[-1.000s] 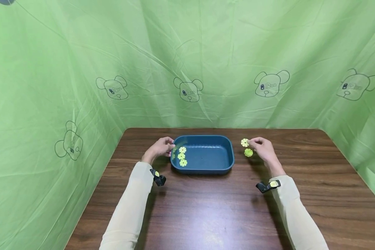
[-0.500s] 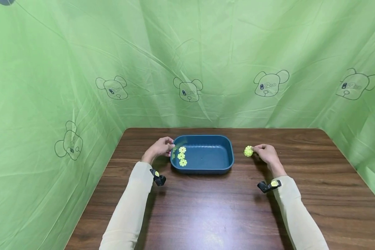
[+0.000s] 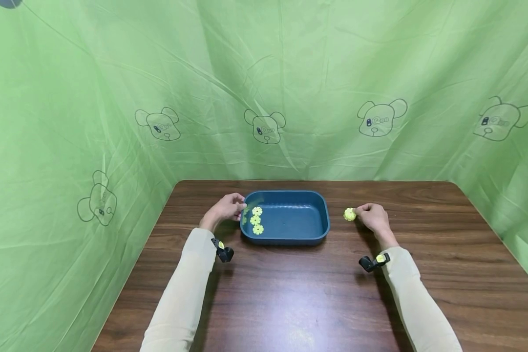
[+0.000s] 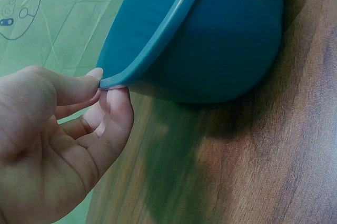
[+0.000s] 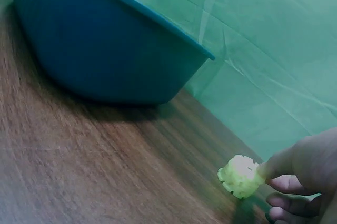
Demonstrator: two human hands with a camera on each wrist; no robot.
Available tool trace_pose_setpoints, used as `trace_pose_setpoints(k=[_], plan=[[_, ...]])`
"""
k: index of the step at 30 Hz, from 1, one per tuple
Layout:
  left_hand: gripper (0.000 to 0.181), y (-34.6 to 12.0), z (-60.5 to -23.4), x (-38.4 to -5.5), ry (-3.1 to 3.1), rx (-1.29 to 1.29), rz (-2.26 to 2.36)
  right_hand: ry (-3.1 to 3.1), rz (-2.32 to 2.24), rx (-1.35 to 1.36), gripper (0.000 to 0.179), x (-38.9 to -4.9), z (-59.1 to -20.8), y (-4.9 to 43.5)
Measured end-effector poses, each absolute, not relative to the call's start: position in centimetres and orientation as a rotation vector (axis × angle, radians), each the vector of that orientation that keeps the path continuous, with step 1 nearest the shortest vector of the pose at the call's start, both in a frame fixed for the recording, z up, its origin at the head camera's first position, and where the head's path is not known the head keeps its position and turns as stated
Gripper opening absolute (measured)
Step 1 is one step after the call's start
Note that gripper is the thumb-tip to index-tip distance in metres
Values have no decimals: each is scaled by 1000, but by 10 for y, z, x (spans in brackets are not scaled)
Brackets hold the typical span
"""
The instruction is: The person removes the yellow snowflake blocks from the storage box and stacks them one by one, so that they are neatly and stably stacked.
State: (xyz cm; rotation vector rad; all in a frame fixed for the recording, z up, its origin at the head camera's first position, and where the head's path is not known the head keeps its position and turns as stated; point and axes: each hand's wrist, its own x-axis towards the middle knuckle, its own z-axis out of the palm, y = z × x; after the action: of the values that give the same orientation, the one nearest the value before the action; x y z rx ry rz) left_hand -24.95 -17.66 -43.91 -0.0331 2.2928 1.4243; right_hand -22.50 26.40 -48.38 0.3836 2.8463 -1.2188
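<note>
A dark blue rectangular basin (image 3: pixel 290 242) stands on the table. My left hand (image 3: pixel 224 208) pinches its left rim between thumb and fingers; the left wrist view shows the thumb (image 4: pixel 79 88) on top of the rim. Inside the basin, three yellow flower-shaped pieces (image 3: pixel 255 220) form a row along the left end. To the right of the basin, my right hand (image 3: pixel 372 217) pinches the edge of a yellow flower-shaped piece (image 3: pixel 349 214). In the right wrist view this piece sits on a small stack of yellow pieces (image 5: pixel 239 182); how many are stacked I cannot tell.
The brown wooden table (image 3: pixel 281 288) has its far edge against a green curtain (image 3: pixel 316 98) printed with bear heads. Curtain also hangs along both sides. Each wrist wears a black camera mount, such as the left one (image 3: pixel 223 252).
My right hand has come down toward me, bringing the held yellow flower-shaped piece onto the other one on the table. My left hand and the basin have stayed put.
</note>
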Motion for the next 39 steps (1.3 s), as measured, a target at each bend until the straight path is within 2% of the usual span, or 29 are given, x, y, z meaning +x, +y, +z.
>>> trace_pose_setpoints(k=[15,23,29,39], plan=[[31,-176,-442,-248,2294,-36,1438,2887,-1245,404,31,-220,-484,262],[36,-174,-431,-245,2244,-33,1430,2911,-1307,427,30,-219,-474,258],[34,-177,-444,-251,2272,-23,1437,2929,-1356,367,31,-220,-464,250],[30,-177,-444,-251,2304,-32,1428,2963,-1470,195,27,-222,-451,219]])
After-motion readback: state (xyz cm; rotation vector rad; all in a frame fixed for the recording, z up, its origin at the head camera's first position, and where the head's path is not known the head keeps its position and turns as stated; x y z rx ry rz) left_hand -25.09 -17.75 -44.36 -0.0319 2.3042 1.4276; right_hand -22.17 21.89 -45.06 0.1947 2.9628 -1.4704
